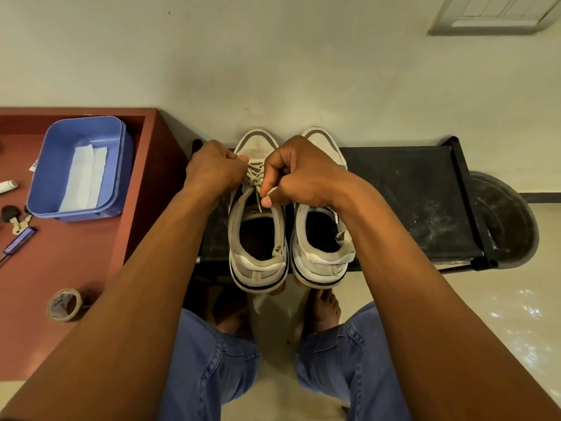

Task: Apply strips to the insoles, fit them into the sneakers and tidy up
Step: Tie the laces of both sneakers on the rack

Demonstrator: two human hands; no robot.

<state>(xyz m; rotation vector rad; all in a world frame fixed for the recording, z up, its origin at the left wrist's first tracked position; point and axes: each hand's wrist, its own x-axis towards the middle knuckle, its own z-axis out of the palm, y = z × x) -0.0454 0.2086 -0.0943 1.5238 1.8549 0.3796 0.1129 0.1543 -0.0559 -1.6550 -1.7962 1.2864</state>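
Observation:
Two white sneakers stand side by side on a black bench [409, 192], toes toward the wall. Over the left sneaker [258, 238], my left hand [214, 170] and my right hand [299, 174] each pinch a lace end of its laces [255, 176], fingers curled. The right sneaker [321, 247] sits untouched, partly covered by my right wrist. Dark insoles show inside both shoe openings.
A red-brown table [76, 268] stands at left with a blue tub [82, 168] holding white paper strips, a tape roll [65, 305], keys [16, 220], a small tube [7, 186] and a blue-handled tool [18, 243]. A dark basin [504, 220] sits right of the bench. My knees and bare feet are below.

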